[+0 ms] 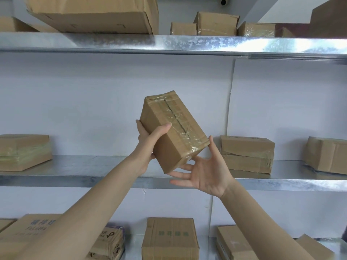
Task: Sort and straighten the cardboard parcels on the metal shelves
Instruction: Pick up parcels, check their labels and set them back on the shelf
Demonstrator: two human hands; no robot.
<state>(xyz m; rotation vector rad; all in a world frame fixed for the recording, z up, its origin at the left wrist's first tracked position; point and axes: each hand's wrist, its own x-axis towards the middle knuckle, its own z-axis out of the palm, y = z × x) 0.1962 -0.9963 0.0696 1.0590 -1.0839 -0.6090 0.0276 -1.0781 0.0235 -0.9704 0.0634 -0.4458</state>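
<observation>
Both bare forearms (90,209) reach up. Left hand (150,145) clamps the tilted parcel (172,130); right hand (206,173), fingers spread, cups its lower corner.

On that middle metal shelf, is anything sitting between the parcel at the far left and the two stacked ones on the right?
No: the head view shows bare galvanised middle shelf between the plastic-wrapped left parcel and the stacked brown parcels.

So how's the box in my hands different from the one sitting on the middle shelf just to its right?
The held parcel is tilted in the air, gripped by the left hand with the right hand open under its lower corner; the shelf parcel lies flat on the middle shelf. The held one looks narrower, the shelf one wider and creased. Both are taped brown cardboard.
</observation>
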